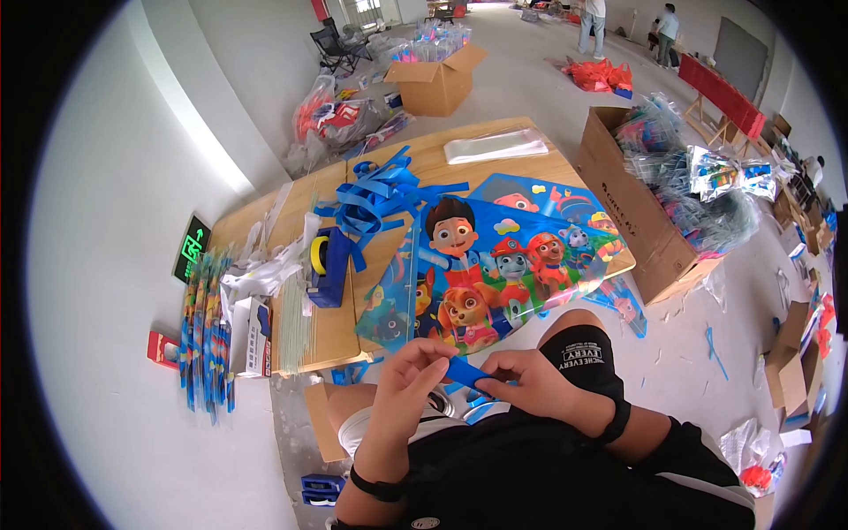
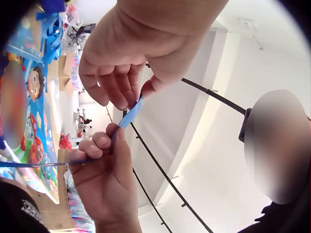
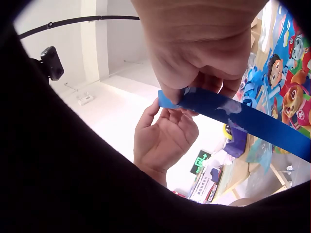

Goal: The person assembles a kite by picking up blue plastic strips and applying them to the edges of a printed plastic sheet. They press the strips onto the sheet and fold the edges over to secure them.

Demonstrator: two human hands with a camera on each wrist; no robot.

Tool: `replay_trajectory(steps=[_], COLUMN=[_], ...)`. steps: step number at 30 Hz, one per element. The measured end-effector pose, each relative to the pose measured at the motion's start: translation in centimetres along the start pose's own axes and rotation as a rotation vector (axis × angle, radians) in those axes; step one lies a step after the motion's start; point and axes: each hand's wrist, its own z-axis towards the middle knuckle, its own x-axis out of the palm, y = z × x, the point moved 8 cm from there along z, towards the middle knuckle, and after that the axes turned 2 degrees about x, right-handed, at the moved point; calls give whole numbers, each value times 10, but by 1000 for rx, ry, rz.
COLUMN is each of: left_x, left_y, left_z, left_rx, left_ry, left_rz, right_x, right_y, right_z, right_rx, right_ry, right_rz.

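A blue strip is stretched between the two hands above the lap. The left hand pinches its one end between thumb and fingers, also seen in the left wrist view, where the left hand holds the strip's tip. The right hand grips the strip from the other side with thumb and curled fingers. In the right wrist view the strip runs from under the right hand toward the right edge, with whitish patches on its surface. Printed cartoon sheets lie on the table just beyond the hands.
On the wooden table are a heap of blue ribbons, a blue tape dispenser and a white stack. A cardboard box full of wrapped items stands at the right. Another box stands behind the table.
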Motion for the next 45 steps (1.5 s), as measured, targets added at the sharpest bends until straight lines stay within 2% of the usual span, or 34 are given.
replay_trajectory(steps=[5,10,17,28,35,38,40,41,43,44,45], left_x=[0,-1,1,2,4,7,6,5,3,0,5], left_y=[3,2,0,8,9,10,1,6,10,11,13], left_z=[0,2,0,0,1,1,0,0,-1,-1,0], left_rx=[-40,62,43,-85,-80,-59,83,84,202,204,152], left_ry=[27,30,49,46,95,98,-17,-17,4,8,91], left_rz=[-34,133,114,-99,-153,-116,50,50,156,157,95], right_x=[-2,-2,0,-1,-1,0,0,-1,-2,-2,-4], right_y=[-1,1,5,4,7,11,13,12,5,3,4], right_z=[-2,-4,-2,-1,-2,-2,-2,-2,-1,-1,-1], right_rx=[12,-18,-11,10,0,-22,-26,-27,0,-2,-23], right_ry=[2,8,32,48,55,64,64,65,54,52,8], right_rz=[-34,-30,-20,-14,-18,-51,-60,-60,-65,-67,-43])
